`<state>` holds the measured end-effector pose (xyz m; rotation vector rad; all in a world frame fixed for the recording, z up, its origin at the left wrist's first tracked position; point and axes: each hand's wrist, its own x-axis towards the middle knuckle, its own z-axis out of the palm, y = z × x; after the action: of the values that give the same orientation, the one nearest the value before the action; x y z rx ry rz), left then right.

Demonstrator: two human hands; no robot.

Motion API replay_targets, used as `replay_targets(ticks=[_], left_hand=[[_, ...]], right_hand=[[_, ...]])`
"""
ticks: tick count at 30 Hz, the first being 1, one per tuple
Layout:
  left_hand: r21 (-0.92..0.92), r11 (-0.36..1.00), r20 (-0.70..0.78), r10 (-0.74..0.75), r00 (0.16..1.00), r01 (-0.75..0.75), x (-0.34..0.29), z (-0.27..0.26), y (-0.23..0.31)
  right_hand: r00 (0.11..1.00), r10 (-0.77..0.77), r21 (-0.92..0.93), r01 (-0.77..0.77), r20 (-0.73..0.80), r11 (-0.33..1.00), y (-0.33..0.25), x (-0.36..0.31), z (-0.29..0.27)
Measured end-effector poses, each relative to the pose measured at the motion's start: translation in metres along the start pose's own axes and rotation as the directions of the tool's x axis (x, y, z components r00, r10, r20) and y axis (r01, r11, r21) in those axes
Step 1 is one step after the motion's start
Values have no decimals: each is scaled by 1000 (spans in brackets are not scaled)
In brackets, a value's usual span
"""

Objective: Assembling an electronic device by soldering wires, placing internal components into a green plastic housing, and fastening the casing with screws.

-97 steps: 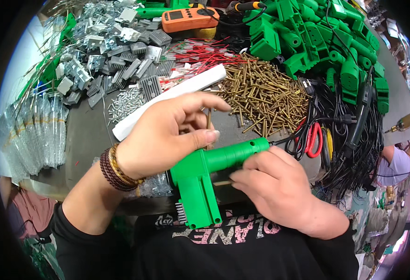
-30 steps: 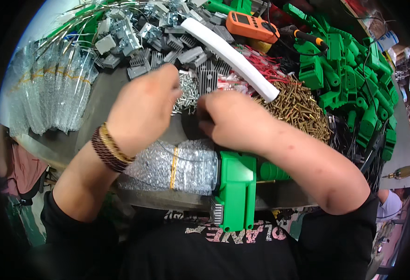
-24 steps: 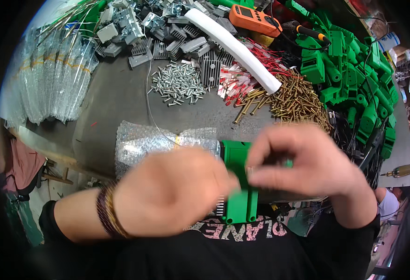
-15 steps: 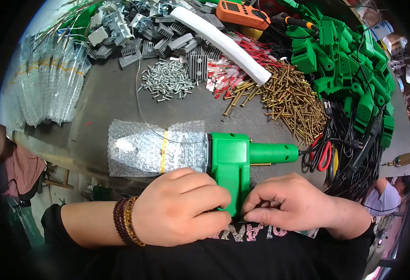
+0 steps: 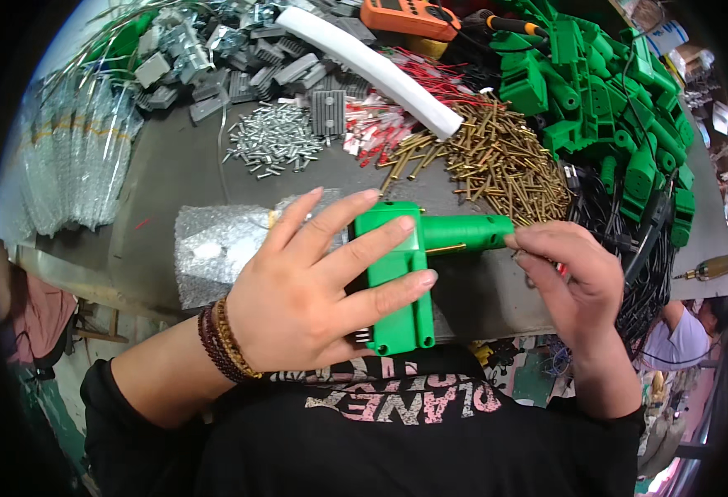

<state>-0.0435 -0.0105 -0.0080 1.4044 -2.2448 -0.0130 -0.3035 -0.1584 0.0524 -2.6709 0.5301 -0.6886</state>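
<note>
On the bench lies a green plastic tool (image 5: 389,248) with a boxy body and a round handle (image 5: 467,231). Its left end is wrapped in bubble wrap (image 5: 215,253). My left hand (image 5: 314,282) rests flat across the wrap and the body, fingers spread. At the handle's right end is my right hand (image 5: 575,277), thumb and forefinger brought together; what sits between the tips, if anything, is too small to make out. A long brass-coloured screw (image 5: 447,248) shows along the handle's lower side. Two screw holes are visible at the body's near end.
Piles ring the far side: silver screws (image 5: 274,137), brass-coloured screws (image 5: 505,161), red-and-white wires (image 5: 376,132), grey finned metal blocks (image 5: 328,112) and green housings (image 5: 587,79). A white tube (image 5: 372,70) lies across them. Black cables are at right, bubble-wrap sleeves (image 5: 82,149) at left.
My right hand has moved from the body's near edge to the handle's end. My left hand has opened from curled fingers and spread over the body. The tool appears higher in the picture.
</note>
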Motion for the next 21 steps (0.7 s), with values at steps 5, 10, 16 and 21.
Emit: replay_targets(ticks=[5,10,16,21], left_hand=[[-11,1000,23,-11,1000,11,-2,2,1],[-24,1000,47,-16,999,17,-1,-4,4],[-5,976,-291,-210,933,218,1,-26,-42],[36,855,-15,-517,856,517,16,-17,-79]], right_hand=[[971,-181,-183,152,-154,971,28,-6,21],[921,-382,-320,339,-80,885,38,-5,34],[956,-294,-219,290,13,932,29,33,20],[915,-302,-207,361,269,909,6,120,86]])
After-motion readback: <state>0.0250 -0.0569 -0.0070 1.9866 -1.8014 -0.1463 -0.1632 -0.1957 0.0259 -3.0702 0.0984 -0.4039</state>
